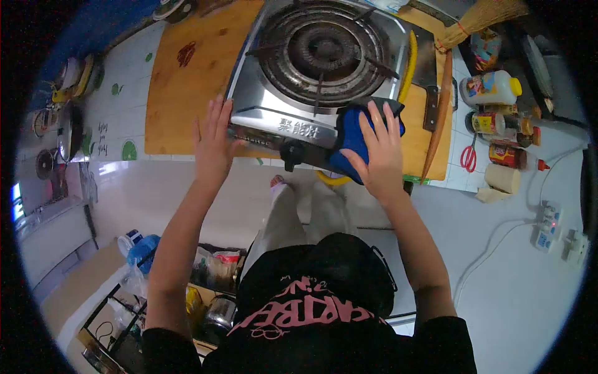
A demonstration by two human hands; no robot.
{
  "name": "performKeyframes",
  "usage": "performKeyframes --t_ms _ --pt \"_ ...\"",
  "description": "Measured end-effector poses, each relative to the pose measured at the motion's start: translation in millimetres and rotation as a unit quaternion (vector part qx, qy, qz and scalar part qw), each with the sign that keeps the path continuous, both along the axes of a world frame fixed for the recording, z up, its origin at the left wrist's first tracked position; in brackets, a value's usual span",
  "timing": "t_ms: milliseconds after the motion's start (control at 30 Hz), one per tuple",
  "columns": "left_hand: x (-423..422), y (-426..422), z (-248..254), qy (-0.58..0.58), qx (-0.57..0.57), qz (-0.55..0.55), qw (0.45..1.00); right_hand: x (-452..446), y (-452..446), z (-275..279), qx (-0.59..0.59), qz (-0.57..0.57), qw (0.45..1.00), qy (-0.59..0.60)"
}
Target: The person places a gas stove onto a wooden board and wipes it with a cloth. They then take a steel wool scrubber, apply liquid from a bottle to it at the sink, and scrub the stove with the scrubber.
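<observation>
At the near right corner of the stove (268, 105), our right grip (382, 153) rests with fingers spread over a blue cloth (353, 131), which lies between hand and metal. To wipe well, we should press evenly and steady the stove with our left grip (213, 140), its fingers extended along the near left corner. Both arms reach forward, angled inward, above the wooden board's (171, 93) near edge.
</observation>
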State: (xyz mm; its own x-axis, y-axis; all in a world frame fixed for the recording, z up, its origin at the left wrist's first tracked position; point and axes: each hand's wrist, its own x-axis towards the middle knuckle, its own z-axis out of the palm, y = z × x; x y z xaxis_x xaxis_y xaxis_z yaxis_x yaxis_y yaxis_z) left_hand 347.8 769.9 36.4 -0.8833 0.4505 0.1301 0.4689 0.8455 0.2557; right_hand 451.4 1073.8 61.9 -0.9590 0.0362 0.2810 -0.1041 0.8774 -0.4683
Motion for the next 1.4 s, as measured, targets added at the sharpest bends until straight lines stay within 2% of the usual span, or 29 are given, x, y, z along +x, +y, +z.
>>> performKeyframes --t_ms 33,133,300,367,467,533,567,633,667,733,867,933,967,1033,1200,1300,1367,1400 --pt "-0.7 -1.1 0.1 0.0 0.0 0.003 1.0 4.0 -3.9 -2.4 0.0 0.003 1.0 0.0" --pt "-2.3 -2.9 -1.3 0.009 0.0 -0.008 1.0 22.5 -19.2 -6.4 0.177 0.044 0.982 -0.054" --pt "-5.5 -8.1 -5.7 0.034 0.016 -0.037 0.999 11.5 -44.6 0.7 0.2 0.124 0.971 -0.047" --pt "-5.8 -11.8 -3.9 0.063 0.039 -0.046 0.996 -5.9 -64.9 4.1 0.191 0.194 0.96 -0.066" --pt "-10.6 -20.2 3.3 0.039 0.046 -0.065 0.996 -23.8 -83.8 16.1 0.189 0.225 0.953 -0.072" --pt "-15.1 -29.6 7.6 -0.04 0.098 -0.118 0.987 -29.2 -89.1 23.5 0.175 0.243 0.949 -0.096" --pt "-18.9 -34.5 9.5 -0.035 0.107 -0.11 0.988 -31.5 -91.0 24.9 0.184 0.25 0.946 -0.094" --pt "-27.7 -43.5 13.1 -0.026 0.104 -0.188 0.976 -34.1 -96.8 28.0 0.193 0.258 0.942 -0.094" --pt "-32.3 -46.9 13.5 -0.021 0.112 -0.183 0.977 -37.5 -103.8 27.8 0.202 0.262 0.939 -0.092" --pt "-40.2 -52.1 15.0 -0.005 0.053 -0.21 0.976 -51.6 -125.4 22.8 0.213 0.267 0.937 -0.07" --pt "-43.0 -56.5 18.2 -0.069 0.102 -0.166 0.979 -86.5 -172.3 0.5 0.262 0.233 0.936 -0.009" --pt "-44.6 -61.4 17.7 -0.127 0.032 -0.147 0.981 -88.0 -185.4 -6.3 0.293 0.209 0.933 -0.01" --pt "-43.7 -62.7 17.1 -0.127 0.032 -0.146 0.981 -88.5 -189.5 -8.4 0.323 0.185 0.928 -0.009" --pt "-41.5 -65.2 19.2 0.107 0.015 -0.133 0.985 -83.2 -194.2 -10.9 0.336 0.17 0.926 -0.011" --pt "-31.4 -68.6 28.4 0.075 0.028 -0.134 0.988 -63.9 -197.3 -30.6 0.383 0.142 0.913 -0.022" --pt "-27.8 -77.3 9.2 0.064 0.076 -0.106 0.989 -54.4 -193.6 -55.0 0.399 0.174 0.9 -0.017" --pt "-22.1 -88.1 1.7 0.06 0.105 -0.085 0.989 -48.9 -194.8 -72.4 0.363 0.212 0.904 -0.073" --pt "-15.8 -93.6 3.0 0.046 0.096 -0.077 0.991 -46.2 -197.0 -71.7 0.385 0.195 0.902 -0.022"
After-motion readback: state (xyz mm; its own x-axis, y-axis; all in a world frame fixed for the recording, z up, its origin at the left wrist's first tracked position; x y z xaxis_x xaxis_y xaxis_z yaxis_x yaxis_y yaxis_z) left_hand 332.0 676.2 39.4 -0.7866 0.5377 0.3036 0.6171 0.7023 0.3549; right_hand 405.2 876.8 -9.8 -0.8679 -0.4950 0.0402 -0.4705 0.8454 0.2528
